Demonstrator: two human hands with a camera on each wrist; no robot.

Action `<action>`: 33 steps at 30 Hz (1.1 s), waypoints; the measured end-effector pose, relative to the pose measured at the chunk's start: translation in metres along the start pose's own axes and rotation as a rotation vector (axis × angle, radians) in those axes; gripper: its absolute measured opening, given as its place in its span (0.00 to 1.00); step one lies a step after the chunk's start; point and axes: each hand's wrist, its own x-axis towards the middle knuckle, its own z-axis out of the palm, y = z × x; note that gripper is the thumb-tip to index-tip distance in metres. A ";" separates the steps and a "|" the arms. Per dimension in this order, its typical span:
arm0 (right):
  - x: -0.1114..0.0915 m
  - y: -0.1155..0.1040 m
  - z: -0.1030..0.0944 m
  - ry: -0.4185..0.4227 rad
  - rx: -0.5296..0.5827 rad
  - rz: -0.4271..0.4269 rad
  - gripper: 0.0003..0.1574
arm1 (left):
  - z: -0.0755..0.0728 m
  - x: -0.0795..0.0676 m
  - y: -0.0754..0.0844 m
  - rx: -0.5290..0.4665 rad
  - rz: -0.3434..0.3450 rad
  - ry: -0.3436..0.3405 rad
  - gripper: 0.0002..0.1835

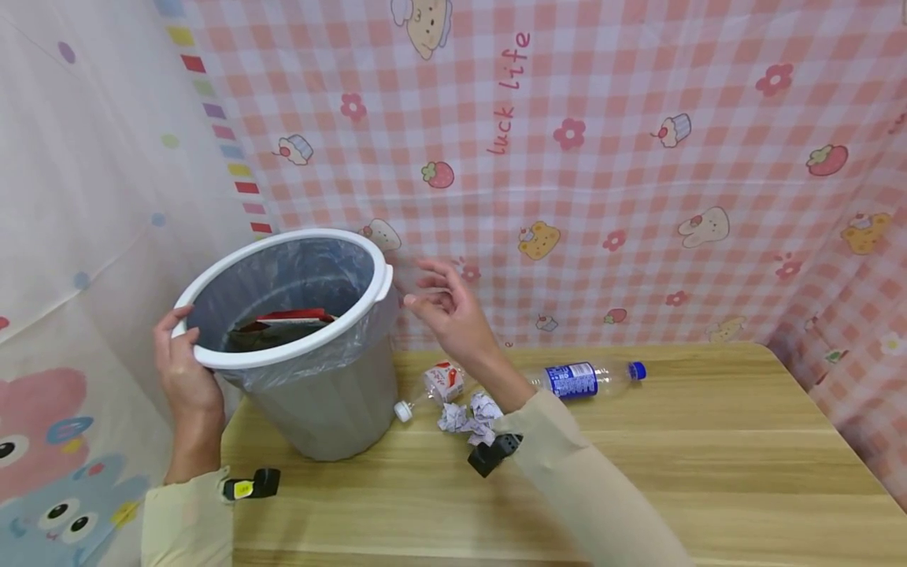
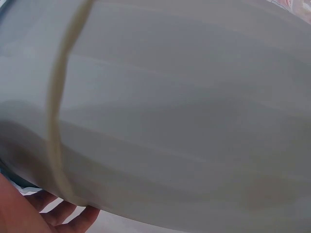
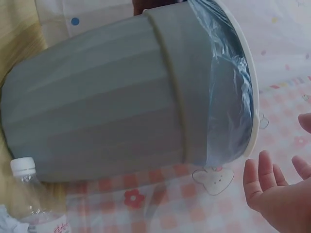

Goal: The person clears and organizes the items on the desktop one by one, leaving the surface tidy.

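A grey trash can [image 1: 333, 402] with a white rim [image 1: 283, 358] and a clear plastic liner [image 3: 228, 97] stands at the table's left end, tilted. My left hand [image 1: 187, 370] grips the rim on its left side; in the left wrist view the fingers [image 2: 60, 213] curl against the can's wall. Just right of the rim, my right hand [image 1: 453, 311] hangs in the air with loosely bent fingers, apart from the can and holding nothing. Inside the can lies some litter with a red edge [image 1: 298, 315].
Right of the can lies a clear bottle with a white cap [image 1: 403, 411], beside crumpled paper [image 1: 482, 417]. Farther right, a bottle with a blue label [image 1: 574, 380] lies on its side. A pink checked curtain [image 1: 496, 197] hangs behind the wooden table [image 1: 673, 472].
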 end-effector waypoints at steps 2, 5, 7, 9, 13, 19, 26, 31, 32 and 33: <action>-0.003 0.002 -0.004 -0.007 -0.015 0.009 0.31 | 0.000 0.000 0.000 0.001 0.000 0.001 0.21; -0.009 0.007 -0.010 -0.015 -0.042 0.033 0.30 | 0.000 0.000 0.000 0.010 -0.001 -0.002 0.21; -0.013 0.011 -0.015 -0.020 -0.059 0.047 0.31 | 0.000 -0.001 -0.001 0.016 0.000 -0.005 0.21; -0.017 0.015 -0.021 -0.027 -0.081 0.055 0.31 | 0.000 0.000 -0.001 0.026 0.000 -0.010 0.21; -0.026 0.024 -0.034 -0.041 -0.116 0.083 0.30 | 0.001 0.000 -0.001 0.003 -0.002 -0.006 0.21; -0.041 0.041 -0.053 -0.056 -0.166 0.155 0.30 | 0.001 0.000 0.000 -0.036 -0.001 0.010 0.20; -0.062 0.066 -0.067 -0.182 -0.228 0.174 0.30 | 0.000 0.000 -0.001 -0.035 -0.005 0.017 0.21; -0.079 0.081 -0.076 -0.295 -0.251 0.225 0.30 | 0.002 0.000 -0.001 -0.043 0.003 0.020 0.20; -0.082 0.084 -0.077 -0.307 -0.254 0.237 0.29 | 0.002 0.000 -0.001 -0.041 0.003 0.018 0.20; -0.085 0.086 -0.078 -0.317 -0.259 0.247 0.29 | 0.002 0.000 -0.001 -0.035 0.004 0.016 0.20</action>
